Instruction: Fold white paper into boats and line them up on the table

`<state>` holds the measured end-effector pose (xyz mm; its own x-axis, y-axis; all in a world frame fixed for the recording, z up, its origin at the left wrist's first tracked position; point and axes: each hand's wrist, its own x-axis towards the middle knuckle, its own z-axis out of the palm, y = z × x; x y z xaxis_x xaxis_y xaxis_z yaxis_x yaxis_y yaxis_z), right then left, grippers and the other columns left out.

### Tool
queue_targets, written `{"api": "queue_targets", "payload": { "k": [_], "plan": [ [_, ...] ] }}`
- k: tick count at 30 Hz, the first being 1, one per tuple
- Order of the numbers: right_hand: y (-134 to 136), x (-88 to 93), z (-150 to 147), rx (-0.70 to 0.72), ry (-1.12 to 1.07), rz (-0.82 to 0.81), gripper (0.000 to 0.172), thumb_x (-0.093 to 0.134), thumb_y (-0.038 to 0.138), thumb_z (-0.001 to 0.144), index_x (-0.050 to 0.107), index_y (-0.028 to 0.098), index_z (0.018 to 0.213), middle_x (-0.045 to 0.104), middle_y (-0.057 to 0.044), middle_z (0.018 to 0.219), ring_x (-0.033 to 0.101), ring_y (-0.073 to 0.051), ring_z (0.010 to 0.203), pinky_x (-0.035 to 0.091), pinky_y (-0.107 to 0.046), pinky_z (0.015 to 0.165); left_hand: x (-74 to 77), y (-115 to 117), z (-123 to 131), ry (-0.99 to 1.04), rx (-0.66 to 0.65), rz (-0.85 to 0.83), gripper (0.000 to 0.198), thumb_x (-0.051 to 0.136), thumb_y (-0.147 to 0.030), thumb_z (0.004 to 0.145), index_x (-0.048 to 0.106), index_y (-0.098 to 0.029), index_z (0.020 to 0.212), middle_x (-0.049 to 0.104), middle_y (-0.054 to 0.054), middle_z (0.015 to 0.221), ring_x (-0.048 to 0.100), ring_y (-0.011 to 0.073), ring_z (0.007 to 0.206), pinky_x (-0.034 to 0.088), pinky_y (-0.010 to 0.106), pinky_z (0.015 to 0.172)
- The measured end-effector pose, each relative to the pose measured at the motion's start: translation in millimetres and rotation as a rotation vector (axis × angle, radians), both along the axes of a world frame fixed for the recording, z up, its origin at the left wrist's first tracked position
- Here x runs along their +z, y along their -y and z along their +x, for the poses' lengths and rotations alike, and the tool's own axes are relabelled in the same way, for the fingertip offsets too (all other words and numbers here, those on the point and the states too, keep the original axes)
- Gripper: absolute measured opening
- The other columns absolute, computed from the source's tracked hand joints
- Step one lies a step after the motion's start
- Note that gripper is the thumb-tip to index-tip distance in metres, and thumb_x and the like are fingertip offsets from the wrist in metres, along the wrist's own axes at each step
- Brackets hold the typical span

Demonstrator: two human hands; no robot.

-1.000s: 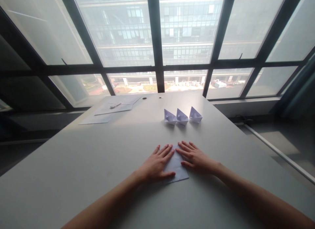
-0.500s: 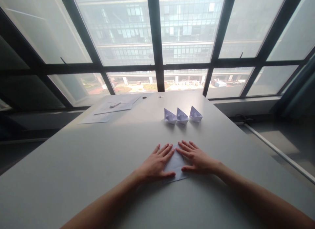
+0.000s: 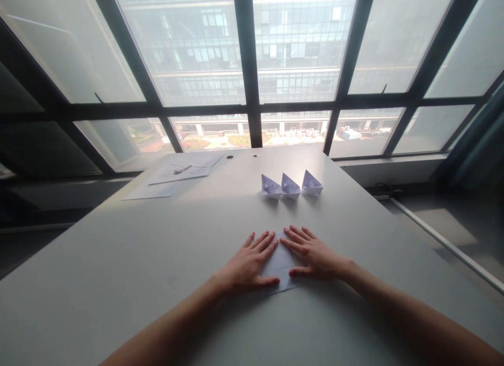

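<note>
daylight floods a pale tabletop (image 3: 157, 261) set against a wall of dark-framed windows (image 3: 254, 124), with a glass-fronted building (image 3: 200, 40) across the way and a bluish curtain (image 3: 472, 140) hanging at the far right. white papers (image 3: 145, 191) lie toward the far left of the tabletop, a pale pen-like object (image 3: 182, 169) resting on them. straight ahead of the hands, beyond the fingertips, stand folded paper boats (image 3: 271, 188).

the boats number three, set in a row: the left and middle ones side by side, so close they seem to touch, the third slightly apart to the right. two round openings (image 3: 230, 157) mark the far edge of the tabletop; the papers overlap, at least two of them.

one white paper piece (image 3: 280, 266) lies flat on the near part of the tabletop, between and partly under the left hand (image 3: 248, 263) and the right hand (image 3: 315, 255). it looks smooth and faintly bluish in the shade, its lower edge slightly slanted, its sides largely covered. both hands press palm down, fingers extended and a little apart, thumbs spread away, clamped on nothing.
</note>
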<state>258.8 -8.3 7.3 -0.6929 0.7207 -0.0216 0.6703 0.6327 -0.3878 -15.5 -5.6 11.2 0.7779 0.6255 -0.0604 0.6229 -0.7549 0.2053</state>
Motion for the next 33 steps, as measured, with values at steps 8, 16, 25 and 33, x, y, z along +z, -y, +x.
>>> {"api": "queue_targets", "payload": {
  "k": [8,16,25,33],
  "plan": [
    [0.3,-3.5,-0.6,-0.007,-0.008,0.019,0.095,0.052,0.078,0.085,0.024,0.027,0.159,0.012,-0.010,0.166,0.007,-0.032,0.154,0.006,-0.051,0.124,0.3,0.2,-0.3,-0.002,-0.002,0.000,0.100,0.040,-0.081,0.088,0.009,-0.022,0.162,0.007,0.011,0.166,0.010,0.0327,0.154,0.005,0.053,0.125],
    [-1.1,-6.9,-2.6,-0.048,-0.005,0.027,0.072,0.044,0.064,0.097,0.028,0.030,0.158,0.017,-0.007,0.166,0.011,-0.028,0.154,0.008,-0.049,0.125,-0.4,0.5,-0.1,0.009,0.002,-0.005,0.099,0.041,-0.080,0.088,0.008,-0.024,0.162,0.008,0.011,0.166,0.011,0.0328,0.154,0.004,0.052,0.125],
    [-0.5,-4.9,-1.5,-0.032,-0.017,0.032,0.081,0.046,0.072,0.092,0.028,0.029,0.158,0.017,-0.007,0.166,0.011,-0.030,0.154,0.008,-0.049,0.125,-0.4,0.8,0.7,-0.004,0.003,0.005,0.099,0.038,-0.081,0.088,0.008,-0.022,0.162,0.006,0.010,0.166,0.009,0.0314,0.154,0.004,0.052,0.125],
    [-1.2,-5.3,-1.6,-0.036,-0.011,0.033,0.085,0.048,0.075,0.089,0.030,0.027,0.158,0.018,-0.009,0.166,0.011,-0.030,0.154,0.009,-0.050,0.124,-1.0,-0.5,0.3,0.000,-0.002,0.008,0.098,0.039,-0.080,0.088,0.009,-0.023,0.162,0.007,0.010,0.166,0.010,0.0322,0.154,0.005,0.052,0.125]
  ]
}}
